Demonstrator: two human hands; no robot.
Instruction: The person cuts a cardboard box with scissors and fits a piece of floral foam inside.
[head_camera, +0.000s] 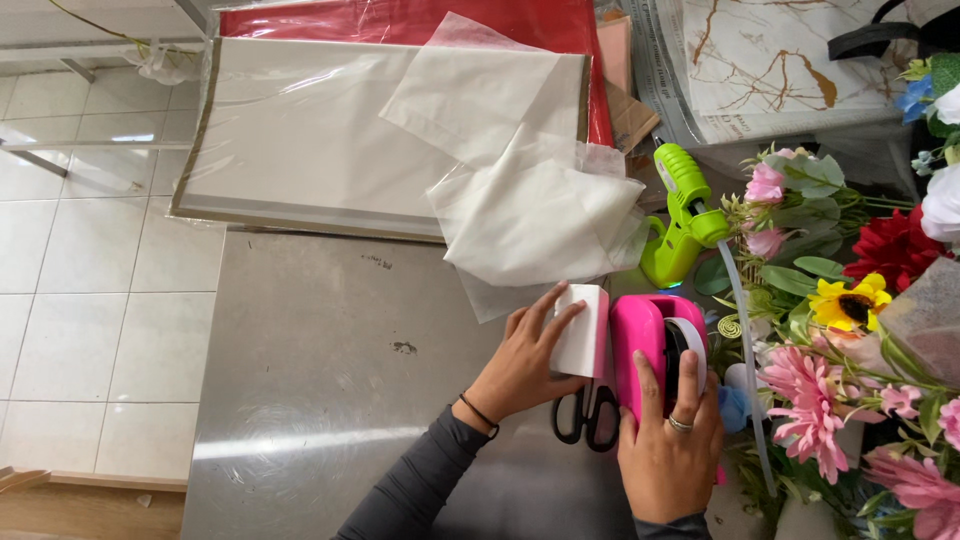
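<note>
My left hand (523, 360) grips a small white folded packet (583, 330) standing on edge on the steel table (330, 400). My right hand (668, 440) rests on a bright pink tape dispenser (640, 350), fingers over its white tape roll (688, 345). Black-handled scissors (588, 412) lie between the two hands, partly under the white packet. Just beyond the packet lie crumpled white tissue sheets (530, 215).
A green glue gun (683, 215) stands behind the dispenser. Artificial flowers (840, 330) crowd the right side. Large white paper in clear plastic (300, 140) and red sheets (400, 20) lie at the back. White floor tiles (100, 300) are on the left.
</note>
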